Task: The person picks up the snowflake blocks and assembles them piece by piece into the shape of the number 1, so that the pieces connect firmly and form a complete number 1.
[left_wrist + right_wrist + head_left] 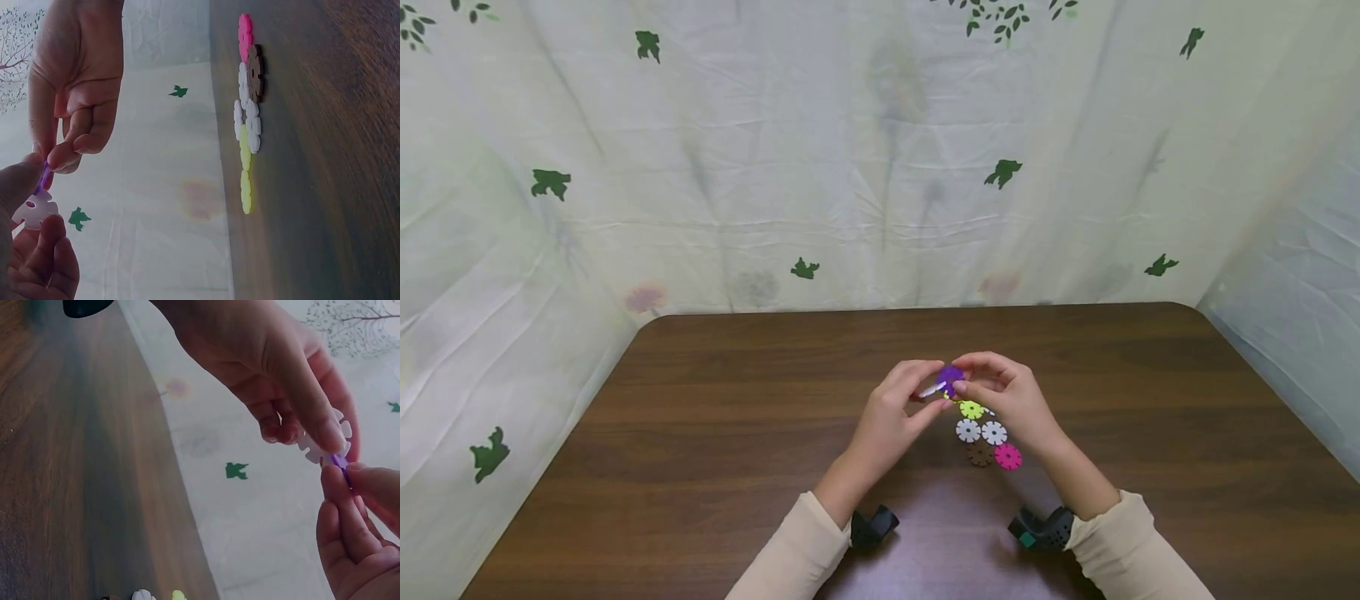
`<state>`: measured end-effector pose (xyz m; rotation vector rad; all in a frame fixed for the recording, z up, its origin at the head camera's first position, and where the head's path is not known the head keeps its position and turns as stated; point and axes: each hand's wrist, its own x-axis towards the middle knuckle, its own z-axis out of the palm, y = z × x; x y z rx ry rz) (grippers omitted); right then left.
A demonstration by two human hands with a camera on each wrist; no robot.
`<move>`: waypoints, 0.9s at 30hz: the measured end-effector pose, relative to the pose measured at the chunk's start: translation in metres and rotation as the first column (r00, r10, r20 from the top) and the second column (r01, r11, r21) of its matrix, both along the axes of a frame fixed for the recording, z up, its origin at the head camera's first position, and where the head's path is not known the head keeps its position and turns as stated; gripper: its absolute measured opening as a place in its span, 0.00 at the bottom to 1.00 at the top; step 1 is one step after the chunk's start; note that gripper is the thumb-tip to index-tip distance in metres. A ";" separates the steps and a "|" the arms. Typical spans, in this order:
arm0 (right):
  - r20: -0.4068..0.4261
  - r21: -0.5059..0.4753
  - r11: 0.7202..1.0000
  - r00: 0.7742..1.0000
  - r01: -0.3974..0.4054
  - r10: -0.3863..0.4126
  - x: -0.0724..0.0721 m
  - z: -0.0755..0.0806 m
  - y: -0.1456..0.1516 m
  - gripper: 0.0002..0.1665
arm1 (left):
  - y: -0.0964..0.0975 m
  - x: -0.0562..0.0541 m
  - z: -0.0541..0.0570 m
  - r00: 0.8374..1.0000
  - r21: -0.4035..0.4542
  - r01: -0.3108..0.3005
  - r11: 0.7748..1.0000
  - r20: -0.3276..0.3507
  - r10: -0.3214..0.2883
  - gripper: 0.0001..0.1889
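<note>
Above the table my left hand [891, 412] pinches a white slotted disc [37, 211] between thumb and fingers. My right hand [1011, 400] pinches a purple slotted disc [951, 377] that meets the white one edge to edge, set crosswise to it. Whether their slots are fully engaged I cannot tell, since fingertips cover the joint. Below the hands on the table lie more slotted discs: a yellow-green one [972, 410] with another partly hidden, two white discs [968, 431] plus a third mostly covered by the right hand, a brown disc [980, 454] and a pink disc [1008, 456].
The brown wooden table [737, 433] extends wide on both sides of the hands. A pale curtain [820, 167] with green leaf and bird shapes hangs behind it and along both sides. Dark wrist devices [874, 527] sit at both cuffs.
</note>
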<state>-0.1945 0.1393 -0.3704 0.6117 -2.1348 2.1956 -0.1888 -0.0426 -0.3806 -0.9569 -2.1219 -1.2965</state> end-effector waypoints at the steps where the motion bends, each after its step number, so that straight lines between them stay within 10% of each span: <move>1: -0.003 0.005 1.000 1.000 -0.002 0.002 0.000 0.000 -0.001 0.15 | 0.000 0.000 0.000 1.000 0.001 0.000 1.000 0.004 0.000 0.21; 20: -0.194 0.246 0.965 0.980 0.091 -0.043 0.022 0.024 0.003 0.17 | -0.006 -0.001 0.001 0.998 -0.023 -0.061 0.998 -0.036 0.060 0.20; 27: -0.310 0.379 0.902 0.947 0.205 -0.085 0.040 0.032 0.015 0.19 | -0.007 -0.001 0.003 0.998 -0.016 -0.062 0.998 -0.021 0.062 0.19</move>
